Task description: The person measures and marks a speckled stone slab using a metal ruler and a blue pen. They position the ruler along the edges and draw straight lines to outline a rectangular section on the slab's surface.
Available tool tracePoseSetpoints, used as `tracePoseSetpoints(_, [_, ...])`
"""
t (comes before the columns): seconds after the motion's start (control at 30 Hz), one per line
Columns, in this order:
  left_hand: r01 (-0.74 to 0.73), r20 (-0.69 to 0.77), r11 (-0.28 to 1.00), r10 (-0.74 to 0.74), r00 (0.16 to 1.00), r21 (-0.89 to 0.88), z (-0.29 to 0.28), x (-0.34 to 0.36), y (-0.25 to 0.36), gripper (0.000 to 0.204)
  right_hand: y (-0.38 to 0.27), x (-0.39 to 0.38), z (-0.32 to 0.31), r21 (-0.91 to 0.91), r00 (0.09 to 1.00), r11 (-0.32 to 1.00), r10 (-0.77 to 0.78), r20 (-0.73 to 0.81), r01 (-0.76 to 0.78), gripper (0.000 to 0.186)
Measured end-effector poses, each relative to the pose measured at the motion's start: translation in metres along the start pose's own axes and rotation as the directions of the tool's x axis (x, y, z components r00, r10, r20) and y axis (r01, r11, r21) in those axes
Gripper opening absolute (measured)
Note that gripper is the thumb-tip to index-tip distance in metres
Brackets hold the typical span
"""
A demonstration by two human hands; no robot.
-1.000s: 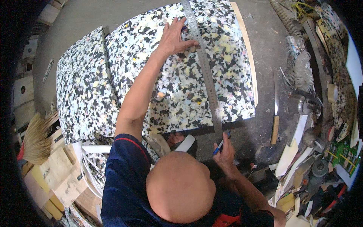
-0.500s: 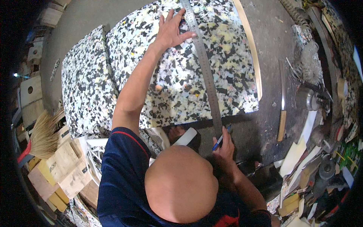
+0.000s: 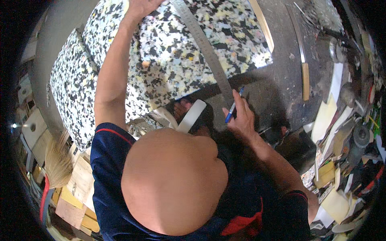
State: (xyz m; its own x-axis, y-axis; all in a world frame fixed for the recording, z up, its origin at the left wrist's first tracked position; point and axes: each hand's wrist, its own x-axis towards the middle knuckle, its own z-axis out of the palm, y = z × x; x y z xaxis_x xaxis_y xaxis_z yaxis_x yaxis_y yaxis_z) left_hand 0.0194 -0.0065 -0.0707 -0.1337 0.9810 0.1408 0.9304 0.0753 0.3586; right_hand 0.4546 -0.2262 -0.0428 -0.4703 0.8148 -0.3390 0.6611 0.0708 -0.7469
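A thick foam sheet (image 3: 169, 60), mottled black, white and pale yellow, lies on the floor in front of me. Across it runs a long metal ruler (image 3: 205, 46) at a slant, its near end reaching past the sheet's near edge. At the top border of the picture, my left hand (image 3: 142, 6) rests on the foam with fingers stretched toward the ruler; part of it is cut off. My right hand (image 3: 243, 119) is just beyond the near edge, at the ruler's end. A blue pen (image 3: 230, 114) is held between its fingers, and a fingertip seems to touch the ruler.
A wooden-handled long blade (image 3: 304, 80) lies on the floor to the right. Foam offcuts (image 3: 335, 205) and scraps are heaped at the right. A pale wooden strip (image 3: 263, 26) runs beside the sheet. At the left are a straw broom (image 3: 58, 164) and plywood pieces (image 3: 80, 176).
The view has shifted and turned, so the sheet, ruler and left hand sit higher in the picture. The pen stands more upright in my right hand. Both hands keep roughly their places beside the ruler.
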Motion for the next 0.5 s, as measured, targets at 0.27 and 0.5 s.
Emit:
tracePoseSetpoints(0.27, [-0.002, 0.016, 0.997, 0.003, 1.0, -0.074, -0.012, -0.001, 0.011, 0.098, -0.008, -0.005, 0.009, 0.098, 0.999, 0.995, 0.016, -0.045, -0.012, 0.071])
tracePoseSetpoints(0.5, [-0.005, 0.0, 1.0, 0.005, 1.0, -0.017, -0.005, -0.003, 0.002, 0.103, 0.002, -0.003, 0.013, 0.058, 0.996, 0.997, -0.036, -0.082, 0.041, 0.069])
